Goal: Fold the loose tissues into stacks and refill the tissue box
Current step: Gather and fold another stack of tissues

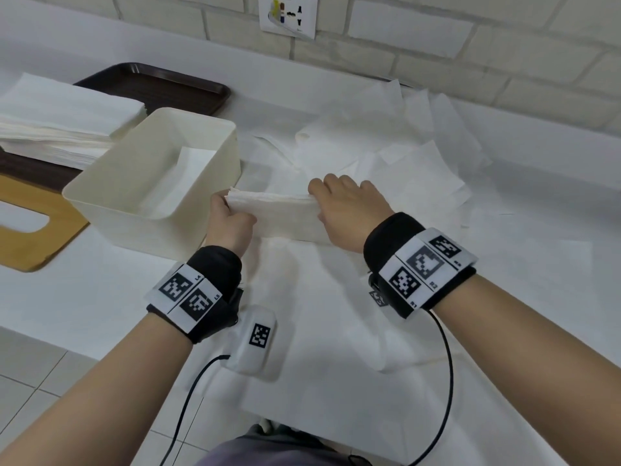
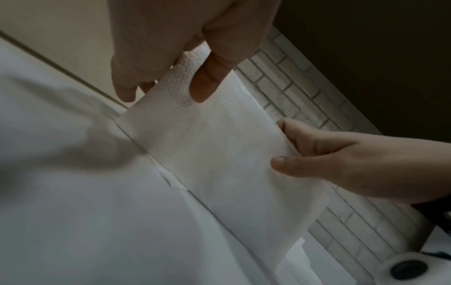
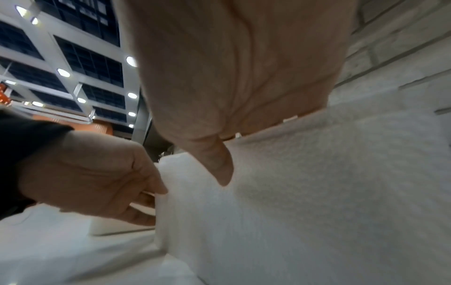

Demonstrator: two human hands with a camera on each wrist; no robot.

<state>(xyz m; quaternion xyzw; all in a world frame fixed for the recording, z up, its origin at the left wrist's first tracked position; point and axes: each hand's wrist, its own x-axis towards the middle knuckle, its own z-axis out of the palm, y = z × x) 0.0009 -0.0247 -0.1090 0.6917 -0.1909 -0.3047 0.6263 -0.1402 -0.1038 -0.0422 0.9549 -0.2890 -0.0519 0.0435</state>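
Note:
A folded stack of white tissues (image 1: 275,213) hangs just above the table, right of the cream tissue box (image 1: 100,193). My left hand (image 1: 228,216) pinches its left end, thumb on the near face. My right hand (image 1: 342,203) grips its right end from above. In the left wrist view the folded stack (image 2: 207,146) stretches between the left hand (image 2: 171,77) and the right hand (image 2: 317,154). The right wrist view shows the stack (image 3: 292,192) under my right hand's thumb (image 3: 214,162), with the left hand (image 3: 97,177) at its far end. The box holds folded tissue (image 1: 181,176).
Loose tissues (image 1: 403,163) lie spread over the white table at the back right. A tall pile of flat tissues (image 1: 57,126) rests on a dark brown tray (image 1: 174,85) at the left. The wooden box lid (image 1: 37,230) lies at the far left. A brick wall stands behind.

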